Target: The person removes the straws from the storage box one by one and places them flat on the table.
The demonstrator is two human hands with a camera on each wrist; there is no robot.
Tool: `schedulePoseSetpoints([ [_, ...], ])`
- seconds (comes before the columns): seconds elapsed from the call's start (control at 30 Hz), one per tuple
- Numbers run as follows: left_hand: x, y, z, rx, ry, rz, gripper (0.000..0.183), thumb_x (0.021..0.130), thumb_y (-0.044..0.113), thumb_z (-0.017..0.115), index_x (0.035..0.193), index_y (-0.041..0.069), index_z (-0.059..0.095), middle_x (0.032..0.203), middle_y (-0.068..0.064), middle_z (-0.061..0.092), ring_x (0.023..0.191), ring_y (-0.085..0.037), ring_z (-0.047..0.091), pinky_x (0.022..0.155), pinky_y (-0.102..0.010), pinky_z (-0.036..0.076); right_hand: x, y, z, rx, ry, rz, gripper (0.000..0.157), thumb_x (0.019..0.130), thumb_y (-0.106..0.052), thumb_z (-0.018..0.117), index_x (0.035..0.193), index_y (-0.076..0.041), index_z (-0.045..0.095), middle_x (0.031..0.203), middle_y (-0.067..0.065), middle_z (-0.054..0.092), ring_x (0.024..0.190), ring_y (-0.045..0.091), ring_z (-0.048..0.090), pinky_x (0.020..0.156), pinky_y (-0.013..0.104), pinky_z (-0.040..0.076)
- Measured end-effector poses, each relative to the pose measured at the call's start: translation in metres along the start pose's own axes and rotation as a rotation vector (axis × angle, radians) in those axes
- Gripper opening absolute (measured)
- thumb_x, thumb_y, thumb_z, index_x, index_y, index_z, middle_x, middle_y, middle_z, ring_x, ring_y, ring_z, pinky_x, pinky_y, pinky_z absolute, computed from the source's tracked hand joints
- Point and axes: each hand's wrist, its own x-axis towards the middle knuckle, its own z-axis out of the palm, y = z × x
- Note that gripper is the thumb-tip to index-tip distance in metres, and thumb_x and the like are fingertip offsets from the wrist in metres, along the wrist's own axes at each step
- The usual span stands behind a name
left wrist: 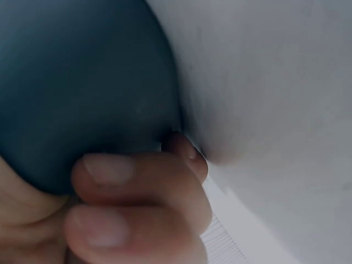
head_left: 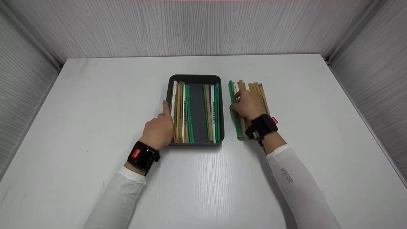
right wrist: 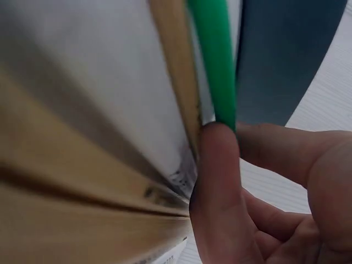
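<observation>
A dark grey tray point(head_left: 197, 143) holds slim long packets in two upright rows, green, white and tan, a left group point(head_left: 181, 111) and a right group point(head_left: 212, 114). My left hand point(head_left: 158, 130) grips the tray's left side, index finger along the rim; in the left wrist view its curled fingers point(left wrist: 137, 181) press the tray's outer wall point(left wrist: 99, 82). To the right of the tray, a bundle of similar packets point(head_left: 265, 100) lies on the table. My right hand point(head_left: 249, 103) is at its left side, pinching a green packet point(right wrist: 217, 60) between finger and thumb.
A bare strip of tray floor point(head_left: 197, 111) separates the two packet groups. The white table point(head_left: 111, 95) extends around the tray, with a grey wood-grain panel point(head_left: 190, 28) behind it. Each wrist wears a black camera band point(head_left: 143, 156).
</observation>
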Motion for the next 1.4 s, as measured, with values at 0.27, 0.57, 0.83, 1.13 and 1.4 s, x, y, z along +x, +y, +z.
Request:
schedulePoseSetpoints([
  [0.27,0.0,0.001,-0.002,0.02,0.004,0.01,0.094,0.091,-0.005,0.06,0.158,-0.016,-0.005,0.11,-0.032,0.064,0.062,-0.028,0.058,0.053,-0.04,0.049,0.001,0.0,0.001,-0.039,0.012,-0.002,0.036,0.092,-0.007,0.07,0.125,0.004,0.065,0.088,0.015,0.07,0.054,0.015,0.059,0.045,0.026,0.047],
  [0.57,0.0,0.0,0.0,0.021,0.01,0.008,0.092,0.092,-0.004,0.059,0.158,-0.016,-0.005,0.108,-0.033,0.064,0.062,-0.029,0.059,0.053,-0.042,0.051,0.001,-0.003,0.001,-0.066,0.001,0.022,0.035,0.093,-0.007,0.07,0.125,0.003,0.068,0.091,0.016,0.07,0.057,0.016,0.061,0.047,0.026,0.047],
  [0.83,0.001,0.001,-0.001,0.007,-0.007,-0.002,0.094,0.091,-0.005,0.059,0.159,-0.016,-0.005,0.112,-0.034,0.064,0.066,-0.03,0.06,0.055,-0.043,0.052,-0.001,-0.008,-0.007,-0.006,-0.019,-0.03,0.037,0.094,-0.009,0.067,0.128,0.004,0.064,0.092,0.015,0.071,0.057,0.016,0.059,0.048,0.027,0.047],
  [1.13,-0.001,0.0,0.001,0.015,0.011,0.009,0.09,0.093,-0.004,0.058,0.158,-0.017,-0.004,0.106,-0.032,0.065,0.064,-0.029,0.06,0.055,-0.043,0.051,-0.012,-0.049,-0.013,0.014,0.067,-0.203,0.034,0.099,-0.014,0.064,0.13,0.0,0.067,0.105,0.013,0.068,0.068,0.019,0.064,0.059,0.029,0.051],
  [1.4,-0.002,0.0,0.0,0.013,0.027,0.014,0.089,0.093,-0.004,0.057,0.158,-0.017,-0.003,0.103,-0.03,0.065,0.063,-0.03,0.06,0.054,-0.043,0.051,-0.011,-0.089,0.011,0.034,0.064,-0.306,0.03,0.102,-0.013,0.062,0.128,0.001,0.068,0.113,0.015,0.07,0.084,0.024,0.063,0.074,0.035,0.049],
])
